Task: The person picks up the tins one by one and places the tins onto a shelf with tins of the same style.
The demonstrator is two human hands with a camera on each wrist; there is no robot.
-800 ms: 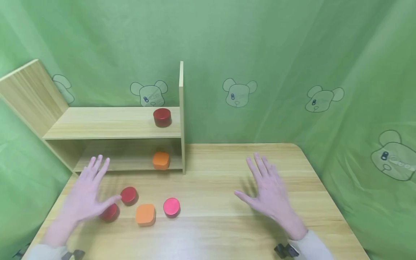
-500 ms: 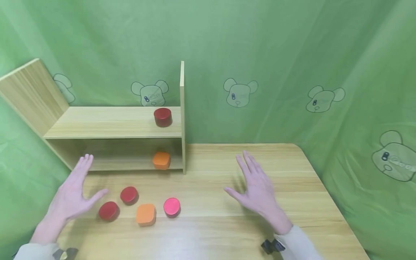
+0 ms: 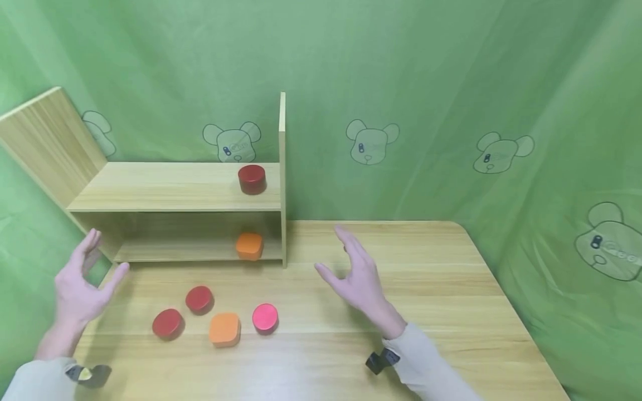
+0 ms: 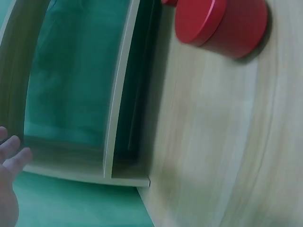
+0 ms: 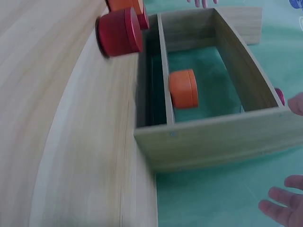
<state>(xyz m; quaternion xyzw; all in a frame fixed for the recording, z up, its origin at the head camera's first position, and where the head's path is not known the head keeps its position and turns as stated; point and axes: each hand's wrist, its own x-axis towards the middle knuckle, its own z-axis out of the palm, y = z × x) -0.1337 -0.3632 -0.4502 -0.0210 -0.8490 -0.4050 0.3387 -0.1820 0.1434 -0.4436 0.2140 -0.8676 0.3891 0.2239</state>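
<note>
Four containers (image 3: 224,328) on table (image 3: 481,312) before shelf unit (image 3: 150,186); green curtain (image 3: 426,67) behind.

Near the shelf (image 3: 175,186), wrist-view edges crop the left hand (image 4: 8,176) and right hand (image 5: 286,205); right of it, lettering (image 3: 621,252) on the curtain (image 3: 426,67) is too blurred to read.

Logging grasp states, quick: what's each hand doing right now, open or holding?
Left hand: open, holding nothing.
Right hand: open, holding nothing, raised above the table.
</note>
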